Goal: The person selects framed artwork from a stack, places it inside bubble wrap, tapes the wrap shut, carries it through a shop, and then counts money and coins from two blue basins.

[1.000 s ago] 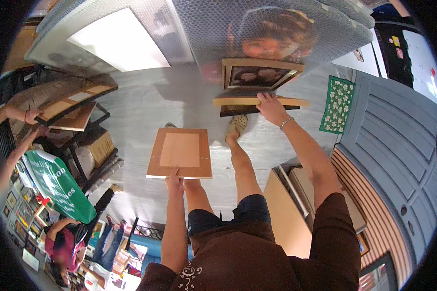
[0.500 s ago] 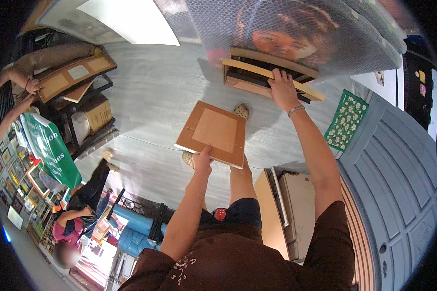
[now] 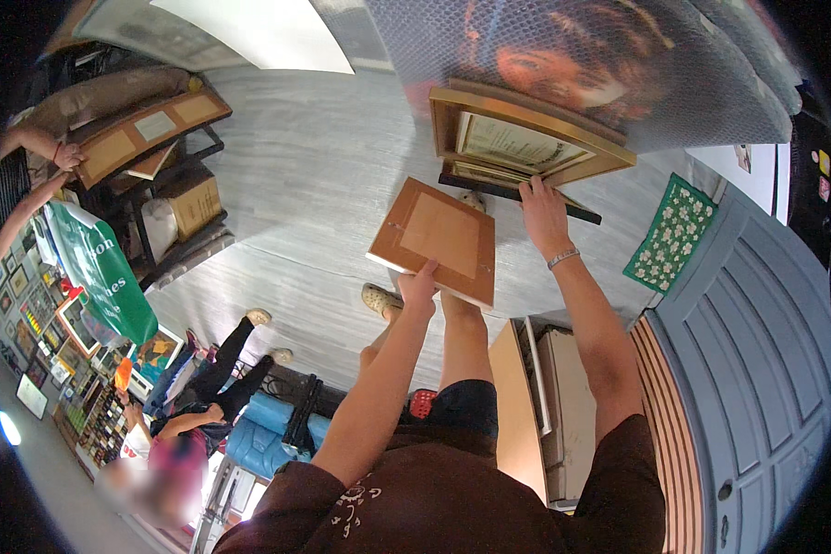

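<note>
My left hand (image 3: 420,284) is closed on the lower edge of a picture frame (image 3: 441,231), with its brown backing turned up and a pale edge along the near side. My right hand (image 3: 545,217) has its fingers curled over the top edge of a dark-edged frame (image 3: 584,214), tilted toward me. Behind that stands a gold frame (image 3: 526,120) with a printed certificate (image 3: 512,138) inside. It leans back toward a large bubble-wrapped portrait (image 3: 563,69). Other thin edges show between the gold and dark frames, too hidden to tell apart.
A green flowered mat (image 3: 671,231) lies right, near a blue panelled door (image 3: 757,360). Boards (image 3: 517,397) stand beside my right leg. At left, another person's hand (image 3: 67,155) touches a long brown-backed frame (image 3: 157,134) above a dark rack. People stand by a blue seat (image 3: 260,434).
The gold frame, earlier tipped forward under my right hand, now leans back, showing its certificate. My right hand is now on the dark frame. The frame in my left hand has shifted right.
</note>
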### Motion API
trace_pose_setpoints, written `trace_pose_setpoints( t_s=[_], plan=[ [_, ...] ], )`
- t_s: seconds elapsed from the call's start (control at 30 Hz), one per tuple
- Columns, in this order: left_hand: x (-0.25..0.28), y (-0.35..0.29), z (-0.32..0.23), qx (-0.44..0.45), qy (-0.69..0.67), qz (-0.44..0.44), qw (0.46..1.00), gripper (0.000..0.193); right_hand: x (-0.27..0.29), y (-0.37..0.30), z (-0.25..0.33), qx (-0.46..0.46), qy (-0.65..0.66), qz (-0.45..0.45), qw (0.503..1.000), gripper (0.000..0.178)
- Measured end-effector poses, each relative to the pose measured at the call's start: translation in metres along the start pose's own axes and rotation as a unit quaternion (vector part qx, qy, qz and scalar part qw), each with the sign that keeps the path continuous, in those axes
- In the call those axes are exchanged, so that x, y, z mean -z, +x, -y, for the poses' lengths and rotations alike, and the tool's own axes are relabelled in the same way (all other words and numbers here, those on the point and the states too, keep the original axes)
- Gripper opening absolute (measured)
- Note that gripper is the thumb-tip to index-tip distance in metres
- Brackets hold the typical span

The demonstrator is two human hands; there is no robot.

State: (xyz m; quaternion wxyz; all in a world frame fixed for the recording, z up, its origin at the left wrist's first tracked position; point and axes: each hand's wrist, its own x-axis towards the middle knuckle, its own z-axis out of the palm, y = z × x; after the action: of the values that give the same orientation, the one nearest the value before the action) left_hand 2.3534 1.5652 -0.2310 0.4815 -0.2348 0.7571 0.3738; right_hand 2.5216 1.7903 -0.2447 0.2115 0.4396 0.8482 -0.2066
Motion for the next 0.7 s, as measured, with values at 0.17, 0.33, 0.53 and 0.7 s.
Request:
trace_pose_setpoints(
  t_s=[0.17,0.33,0.53,0.7],
  plan=[
    [-0.04,0.015,0.003,0.03,0.035,-0.057,0.997,0.042,-0.011,0.023,-0.009,0.019,0.035,-0.007,0.999,0.022],
    [-0.099,0.019,-0.01,0.073,-0.052,-0.077,0.993,0.032,-0.022,0.052,-0.022,0.01,0.039,-0.017,0.999,0.023],
    [-0.144,0.052,0.0,0.055,-0.053,-0.097,0.992,0.029,-0.032,0.067,-0.041,0.012,0.044,-0.025,0.999,0.027],
    [-0.183,0.056,-0.01,0.134,-0.11,-0.047,0.984,0.042,-0.03,0.077,-0.052,-0.003,0.064,-0.047,0.997,0.027]
  ],
)
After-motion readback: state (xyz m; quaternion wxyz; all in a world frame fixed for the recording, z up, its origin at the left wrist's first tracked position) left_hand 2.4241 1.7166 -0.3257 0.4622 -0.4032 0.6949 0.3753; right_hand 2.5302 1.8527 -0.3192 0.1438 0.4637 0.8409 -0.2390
